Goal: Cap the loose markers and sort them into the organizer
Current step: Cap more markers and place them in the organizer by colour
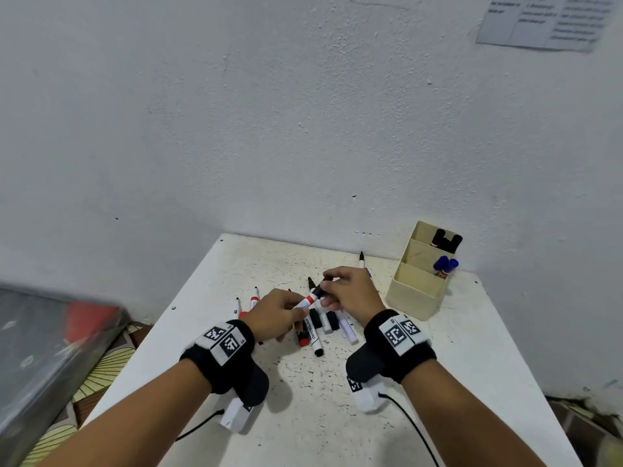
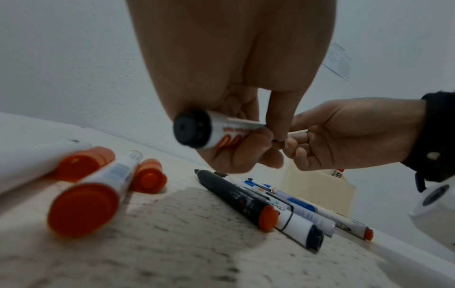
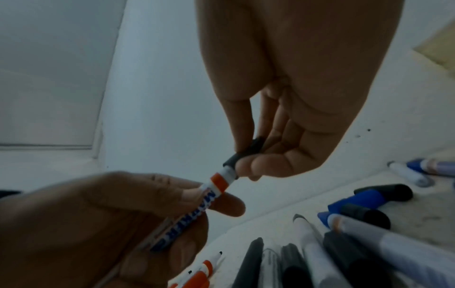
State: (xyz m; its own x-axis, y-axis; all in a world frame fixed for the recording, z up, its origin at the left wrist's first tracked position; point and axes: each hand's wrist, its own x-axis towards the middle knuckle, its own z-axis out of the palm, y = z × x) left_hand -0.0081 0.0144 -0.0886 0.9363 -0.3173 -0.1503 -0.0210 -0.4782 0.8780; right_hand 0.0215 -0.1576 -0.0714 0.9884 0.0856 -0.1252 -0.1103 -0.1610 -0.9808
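My left hand [image 1: 279, 311] grips a white marker [image 1: 305, 301] with a red band and black end plug [image 2: 192, 129], held above the table. My right hand [image 1: 350, 294] pinches a black cap [image 3: 242, 155] that sits on the marker's tip end [image 1: 318, 291]. Under both hands lies a pile of loose markers [image 1: 317, 335] and caps in red, black and blue. A cream organizer [image 1: 414, 294] with three compartments stands at the back right; black markers [image 1: 445, 241] fill the far one, blue markers [image 1: 445, 266] the middle one.
The white speckled table [image 1: 438, 382] butts against a white wall. A lone uncapped black marker [image 1: 362, 261] lies near the back edge. Red-capped markers [image 2: 83, 206] rest left of my left hand. Wrist camera cables [image 1: 414, 429] trail toward the front edge.
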